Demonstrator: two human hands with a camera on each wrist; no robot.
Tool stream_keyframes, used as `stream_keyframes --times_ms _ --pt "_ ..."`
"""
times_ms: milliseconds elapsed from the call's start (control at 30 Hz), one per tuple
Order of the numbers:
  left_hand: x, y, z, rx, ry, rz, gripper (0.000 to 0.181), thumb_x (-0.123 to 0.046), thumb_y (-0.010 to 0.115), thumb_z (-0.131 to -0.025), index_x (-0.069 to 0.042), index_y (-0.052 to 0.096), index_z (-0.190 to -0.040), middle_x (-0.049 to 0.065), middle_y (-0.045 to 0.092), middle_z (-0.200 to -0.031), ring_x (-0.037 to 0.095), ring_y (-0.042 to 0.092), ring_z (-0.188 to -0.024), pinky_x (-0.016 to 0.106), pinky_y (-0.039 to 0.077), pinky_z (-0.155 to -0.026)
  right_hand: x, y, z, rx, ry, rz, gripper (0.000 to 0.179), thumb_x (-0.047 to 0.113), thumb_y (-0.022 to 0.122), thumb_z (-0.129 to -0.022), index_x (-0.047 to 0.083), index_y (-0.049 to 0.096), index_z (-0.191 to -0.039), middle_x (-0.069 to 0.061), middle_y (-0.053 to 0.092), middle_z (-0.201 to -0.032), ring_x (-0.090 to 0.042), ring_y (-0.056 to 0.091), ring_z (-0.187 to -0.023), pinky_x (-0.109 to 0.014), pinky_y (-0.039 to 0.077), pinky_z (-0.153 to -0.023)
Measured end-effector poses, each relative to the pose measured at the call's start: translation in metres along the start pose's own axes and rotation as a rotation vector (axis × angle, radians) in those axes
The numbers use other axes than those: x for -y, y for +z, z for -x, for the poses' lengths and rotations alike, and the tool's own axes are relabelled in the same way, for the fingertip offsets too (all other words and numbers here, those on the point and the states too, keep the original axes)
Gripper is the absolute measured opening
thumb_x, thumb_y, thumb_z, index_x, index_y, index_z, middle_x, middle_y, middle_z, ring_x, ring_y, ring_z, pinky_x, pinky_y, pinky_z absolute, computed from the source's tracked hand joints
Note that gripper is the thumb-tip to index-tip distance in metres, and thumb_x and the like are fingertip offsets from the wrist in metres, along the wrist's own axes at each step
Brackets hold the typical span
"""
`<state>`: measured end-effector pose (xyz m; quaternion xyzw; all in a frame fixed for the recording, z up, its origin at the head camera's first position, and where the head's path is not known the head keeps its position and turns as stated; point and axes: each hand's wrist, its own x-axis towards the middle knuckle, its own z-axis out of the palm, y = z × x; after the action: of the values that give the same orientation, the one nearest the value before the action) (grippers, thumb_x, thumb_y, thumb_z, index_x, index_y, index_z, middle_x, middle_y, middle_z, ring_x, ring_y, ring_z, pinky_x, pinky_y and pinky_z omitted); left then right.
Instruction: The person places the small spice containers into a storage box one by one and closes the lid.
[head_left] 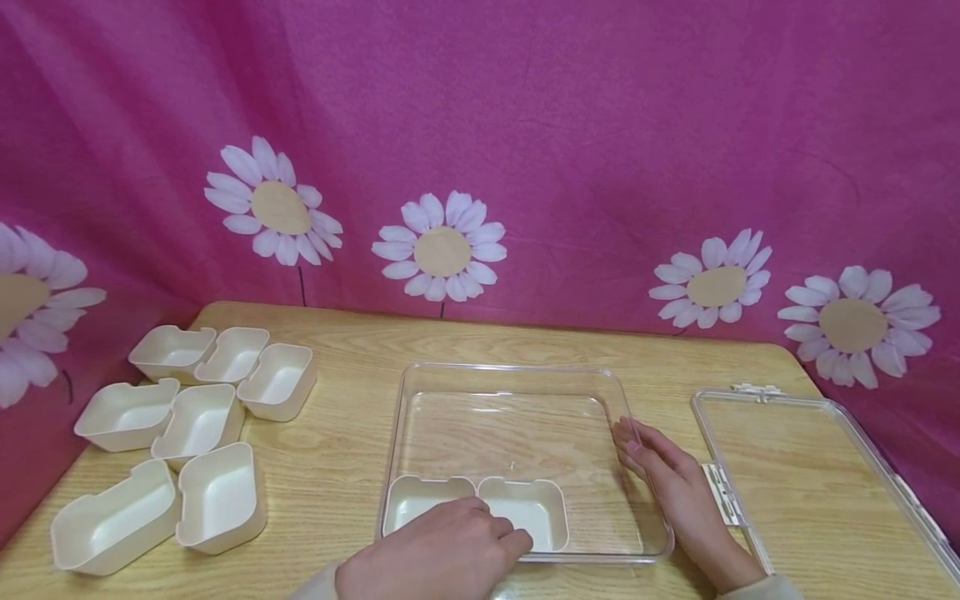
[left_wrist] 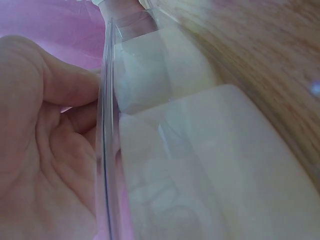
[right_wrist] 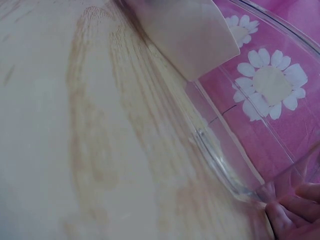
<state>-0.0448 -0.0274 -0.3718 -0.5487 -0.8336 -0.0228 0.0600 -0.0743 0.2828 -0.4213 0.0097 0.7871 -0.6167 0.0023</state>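
A clear plastic box (head_left: pixel 525 377) stands on the table with two cream cups, a left cup (head_left: pixel 427 493) and a right cup (head_left: pixel 543 512), side by side along its near wall. My left hand (head_left: pixel 450 546) lies over that near wall, fingers bent, partly covering both cups. In the left wrist view its thumb (left_wrist: pixel 72 85) meets the clear wall from outside, while the fingertips are hidden. My right hand (head_left: pixel 675 483) rests against the outside of the box's right wall, its fingers fairly straight. In the right wrist view, only some right fingers (right_wrist: pixel 295 215) show by a box corner.
Several more cream cups (head_left: pixel 217 492) sit in a loose cluster on the left of the table. On the right lies a clear lid (head_left: pixel 832 475) with pale latches (head_left: pixel 722 493). A pink flowered curtain (head_left: pixel 570 167) hangs behind the wooden table (head_left: pixel 330 467).
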Motion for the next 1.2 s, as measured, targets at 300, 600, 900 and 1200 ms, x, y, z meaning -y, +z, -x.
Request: stream_keyframes --times_ms 300,600,900,1200 --pt "0.000 0.002 -0.001 0.040 -0.024 0.063 0.012 -0.026 0.073 -0.085 -0.022 0.063 -0.091 -0.016 0.059 -0.069 -0.001 0.045 -0.058 0.017 0.040 -0.066 -0.001 0.000 0.001 0.001 -0.004 0.007 0.056 0.029 0.047 -0.110 -0.009 0.042 -0.151 -0.024 0.047 -0.153 0.012 0.060 -0.121 -0.010 0.050 -0.098" --pt "-0.001 0.003 0.000 -0.024 0.002 -0.058 0.014 -0.019 0.072 -0.079 -0.023 0.059 -0.082 -0.016 0.053 -0.065 0.002 0.039 -0.055 0.016 0.036 -0.063 -0.002 -0.001 0.000 -0.007 0.010 0.013 0.054 0.029 0.048 -0.110 -0.006 0.043 -0.152 -0.008 0.055 -0.150 0.013 0.060 -0.121 -0.008 0.049 -0.098" --pt "0.001 -0.007 0.005 -0.233 0.038 -0.114 0.021 -0.012 0.072 -0.077 -0.023 0.054 -0.073 -0.015 0.046 -0.061 0.003 0.031 -0.059 0.013 0.025 -0.064 -0.001 0.001 0.001 -0.002 0.008 0.020 0.055 0.030 0.048 -0.110 -0.007 0.042 -0.151 -0.022 0.047 -0.153 0.012 0.060 -0.121 -0.009 0.049 -0.099" --pt "0.008 -0.022 0.016 -0.361 0.010 -0.085 0.018 -0.014 0.073 -0.084 -0.020 0.057 -0.076 -0.014 0.057 -0.068 0.002 0.055 -0.070 0.018 0.047 -0.077 -0.002 0.001 0.001 -0.002 -0.003 -0.016 0.055 0.028 0.049 -0.110 -0.008 0.042 -0.151 0.000 0.058 -0.148 0.012 0.060 -0.121 -0.008 0.049 -0.099"
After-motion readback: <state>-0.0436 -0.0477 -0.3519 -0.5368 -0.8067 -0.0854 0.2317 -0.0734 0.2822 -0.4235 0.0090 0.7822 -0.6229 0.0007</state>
